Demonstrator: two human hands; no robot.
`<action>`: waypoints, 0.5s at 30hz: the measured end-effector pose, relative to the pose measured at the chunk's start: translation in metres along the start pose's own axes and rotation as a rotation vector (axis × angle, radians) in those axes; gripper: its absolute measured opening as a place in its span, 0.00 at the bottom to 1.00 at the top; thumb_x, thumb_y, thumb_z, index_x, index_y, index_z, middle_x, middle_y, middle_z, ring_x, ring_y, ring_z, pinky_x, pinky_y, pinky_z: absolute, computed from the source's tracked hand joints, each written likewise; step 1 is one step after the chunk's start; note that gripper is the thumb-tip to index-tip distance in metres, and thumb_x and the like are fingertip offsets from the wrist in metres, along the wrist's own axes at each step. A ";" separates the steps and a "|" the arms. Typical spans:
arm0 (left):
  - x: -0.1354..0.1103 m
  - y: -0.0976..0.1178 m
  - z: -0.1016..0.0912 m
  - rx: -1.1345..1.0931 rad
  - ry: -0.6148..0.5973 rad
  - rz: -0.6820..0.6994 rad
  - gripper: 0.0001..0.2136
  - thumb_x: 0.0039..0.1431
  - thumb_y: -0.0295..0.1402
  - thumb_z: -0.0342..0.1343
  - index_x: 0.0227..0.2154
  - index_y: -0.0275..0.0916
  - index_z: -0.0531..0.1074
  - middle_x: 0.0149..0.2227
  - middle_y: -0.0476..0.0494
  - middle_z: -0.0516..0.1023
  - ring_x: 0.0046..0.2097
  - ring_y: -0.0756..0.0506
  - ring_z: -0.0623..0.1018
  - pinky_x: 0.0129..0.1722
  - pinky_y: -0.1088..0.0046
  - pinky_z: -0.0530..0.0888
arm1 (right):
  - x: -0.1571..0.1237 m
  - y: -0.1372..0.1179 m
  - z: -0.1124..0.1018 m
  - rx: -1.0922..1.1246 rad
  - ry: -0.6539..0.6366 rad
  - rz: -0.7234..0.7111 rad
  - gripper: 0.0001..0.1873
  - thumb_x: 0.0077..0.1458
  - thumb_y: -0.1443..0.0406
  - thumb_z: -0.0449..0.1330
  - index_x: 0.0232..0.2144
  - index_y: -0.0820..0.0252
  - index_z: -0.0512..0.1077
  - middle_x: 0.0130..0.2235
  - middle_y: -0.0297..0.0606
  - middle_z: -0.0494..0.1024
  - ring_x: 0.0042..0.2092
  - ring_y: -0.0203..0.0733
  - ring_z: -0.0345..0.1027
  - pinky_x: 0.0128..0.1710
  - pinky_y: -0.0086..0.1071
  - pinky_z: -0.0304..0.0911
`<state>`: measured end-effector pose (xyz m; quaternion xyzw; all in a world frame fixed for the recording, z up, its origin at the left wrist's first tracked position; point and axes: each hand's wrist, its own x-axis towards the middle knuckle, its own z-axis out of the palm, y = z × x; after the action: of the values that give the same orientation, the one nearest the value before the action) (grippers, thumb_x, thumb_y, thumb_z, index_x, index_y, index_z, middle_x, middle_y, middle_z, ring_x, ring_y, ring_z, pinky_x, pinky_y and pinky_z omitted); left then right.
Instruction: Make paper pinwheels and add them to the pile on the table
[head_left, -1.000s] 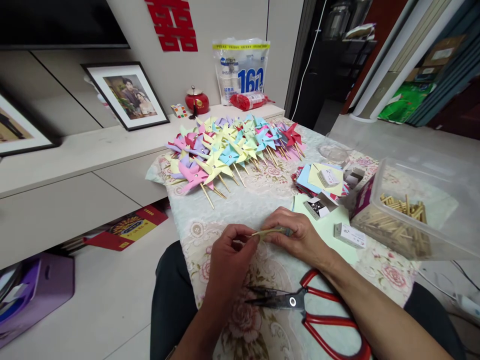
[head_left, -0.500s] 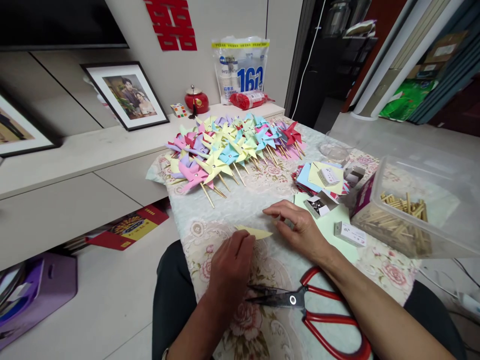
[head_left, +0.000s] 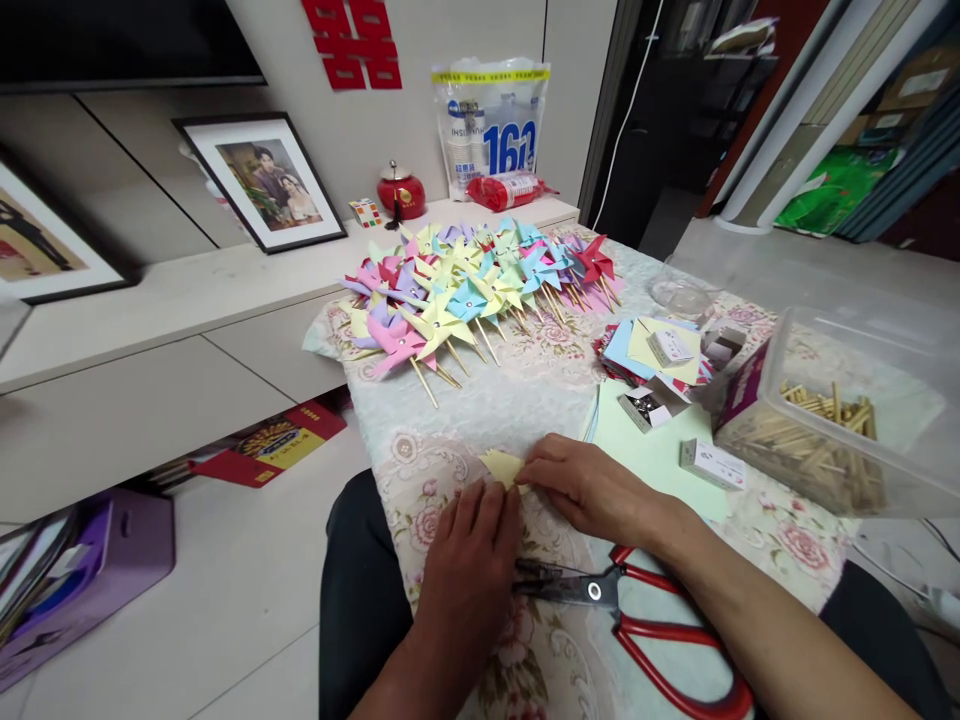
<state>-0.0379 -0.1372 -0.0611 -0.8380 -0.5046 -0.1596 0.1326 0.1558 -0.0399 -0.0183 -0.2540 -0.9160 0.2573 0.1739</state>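
A small folded piece of yellow paper (head_left: 501,466) lies near the front of the table, partly hidden under my fingers. My left hand (head_left: 472,555) holds its near edge down, fingers close together. From the right, my right hand (head_left: 585,483) pinches the paper's right end, with the fingertips of both hands almost touching. Just below my right hand rest scissors (head_left: 600,591) with red handles and dark blades; the blade tips reach the side of my left hand. Beyond the hands, many paper pinwheels (head_left: 465,298) on wooden sticks lie in a pile.
Right of my hands are light green sheets (head_left: 664,465), an opened small box of metal fasteners (head_left: 643,404) and a closed white box (head_left: 712,464). Behind them sits a stack of coloured paper (head_left: 621,352). A clear plastic bin (head_left: 802,455) holds short wooden sticks at the right edge.
My right hand has come down and left onto the yellow paper and now grips its end. My left hand has flattened somewhat over it. The whole view has shifted slightly.
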 end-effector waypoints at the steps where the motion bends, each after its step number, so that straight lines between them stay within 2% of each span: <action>1: -0.001 0.000 0.000 -0.008 0.000 -0.005 0.23 0.55 0.18 0.48 0.54 0.30 0.72 0.50 0.32 0.78 0.52 0.34 0.75 0.51 0.53 0.75 | 0.000 -0.002 0.001 -0.029 0.011 0.022 0.17 0.60 0.76 0.52 0.46 0.62 0.75 0.41 0.46 0.77 0.45 0.45 0.69 0.44 0.37 0.68; 4: -0.001 -0.001 0.000 -0.035 -0.004 -0.020 0.22 0.57 0.19 0.48 0.54 0.29 0.72 0.50 0.29 0.77 0.51 0.34 0.76 0.50 0.53 0.76 | 0.002 -0.003 0.003 -0.148 0.045 0.103 0.16 0.61 0.75 0.52 0.47 0.62 0.74 0.43 0.47 0.76 0.46 0.48 0.66 0.45 0.40 0.67; 8: -0.002 0.000 -0.001 -0.047 -0.023 -0.026 0.21 0.58 0.19 0.48 0.54 0.29 0.72 0.49 0.28 0.77 0.50 0.33 0.76 0.49 0.51 0.76 | 0.003 -0.004 0.007 -0.279 -0.023 0.173 0.16 0.60 0.76 0.54 0.47 0.61 0.74 0.45 0.46 0.74 0.47 0.49 0.64 0.46 0.41 0.64; 15: -0.003 0.002 0.000 -0.075 -0.004 -0.021 0.22 0.58 0.19 0.48 0.56 0.29 0.71 0.49 0.29 0.78 0.51 0.32 0.75 0.49 0.50 0.76 | 0.005 -0.007 0.009 -0.258 -0.077 0.175 0.15 0.63 0.74 0.55 0.48 0.58 0.73 0.48 0.44 0.74 0.48 0.48 0.63 0.46 0.40 0.61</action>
<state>-0.0372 -0.1404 -0.0625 -0.8375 -0.5071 -0.1783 0.0984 0.1445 -0.0456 -0.0210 -0.3431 -0.9218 0.1613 0.0812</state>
